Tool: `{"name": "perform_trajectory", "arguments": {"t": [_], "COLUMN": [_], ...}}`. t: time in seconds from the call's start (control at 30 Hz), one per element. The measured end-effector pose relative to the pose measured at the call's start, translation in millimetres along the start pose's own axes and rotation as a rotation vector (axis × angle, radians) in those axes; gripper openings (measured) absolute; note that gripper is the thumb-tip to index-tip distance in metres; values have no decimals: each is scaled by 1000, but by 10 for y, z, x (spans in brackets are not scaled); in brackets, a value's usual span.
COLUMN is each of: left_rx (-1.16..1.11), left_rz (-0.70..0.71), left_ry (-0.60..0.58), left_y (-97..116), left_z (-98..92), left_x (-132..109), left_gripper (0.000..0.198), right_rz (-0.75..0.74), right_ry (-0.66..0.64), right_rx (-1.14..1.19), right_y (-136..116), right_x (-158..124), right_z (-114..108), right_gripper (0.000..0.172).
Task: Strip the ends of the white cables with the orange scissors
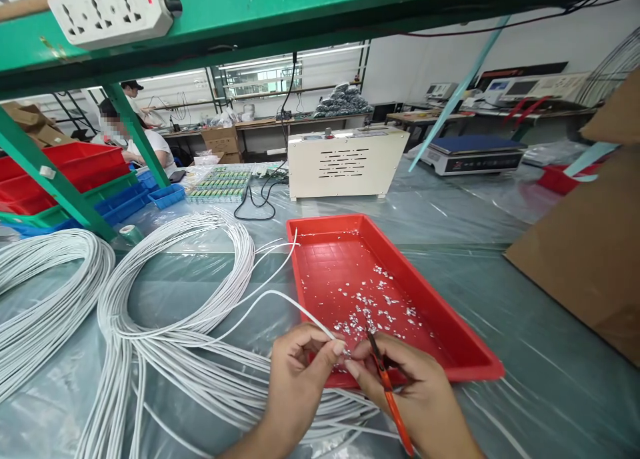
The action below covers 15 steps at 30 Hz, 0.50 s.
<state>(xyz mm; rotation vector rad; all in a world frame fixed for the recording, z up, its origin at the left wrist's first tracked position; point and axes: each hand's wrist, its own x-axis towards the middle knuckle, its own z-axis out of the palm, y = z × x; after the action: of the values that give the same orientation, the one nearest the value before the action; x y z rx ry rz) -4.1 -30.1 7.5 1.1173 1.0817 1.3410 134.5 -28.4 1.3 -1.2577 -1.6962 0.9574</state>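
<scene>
Bench (pixel 540 352) topped with clear plastic sheet (pixel 465 272). On it: white cable coils (pixel 241 255) left, red tray (pixel 327 262) centre, cream vented box (pixel 306 175) behind tray, scale (pixel 475 162) back right, green circuit boards (pixel 220 184) and blue bin (pixel 167 197) back left, green roll (pixel 131 235) near coils.

1 left hand (pixel 300 379), 1 right hand (pixel 417 379). 1 orange-handled tool (pixel 396 415). 2 big white cable coils (pixel 243 245); strands (pixel 195 362) too many to count. 1 red tray (pixel 327 262) up front, silvery scraps (pixel 410 311) uncountable. 1 power strip (pixel 114 20), 3 sockets (pixel 103 12). 1 slotted cream casing (pixel 345 172). 1 platform scale (pixel 470 153). 2 people (pixel 161 149) at back.
</scene>
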Motion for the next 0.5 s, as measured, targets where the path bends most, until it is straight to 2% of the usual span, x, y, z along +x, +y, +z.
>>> {"name": "perform_trajectory", "arguments": {"t": [0.27,0.33,0.5], "left_rx": [145,146,104], "left_rz": [46,44,2], "left_ry": [28,26,40], "left_y": [47,45,25], "left_z": [29,33,34], "left_x": [-13,-17,-10], "left_gripper": [15,16,18], "right_rz": [-34,-91,-341], "right_ry": [24,32,55], "right_rx": [-19,-67,-229], "right_y": [-24,-14,28], "right_x": [7,0,-14], "right_z": [8,18,12], "right_gripper": [18,16,11]}}
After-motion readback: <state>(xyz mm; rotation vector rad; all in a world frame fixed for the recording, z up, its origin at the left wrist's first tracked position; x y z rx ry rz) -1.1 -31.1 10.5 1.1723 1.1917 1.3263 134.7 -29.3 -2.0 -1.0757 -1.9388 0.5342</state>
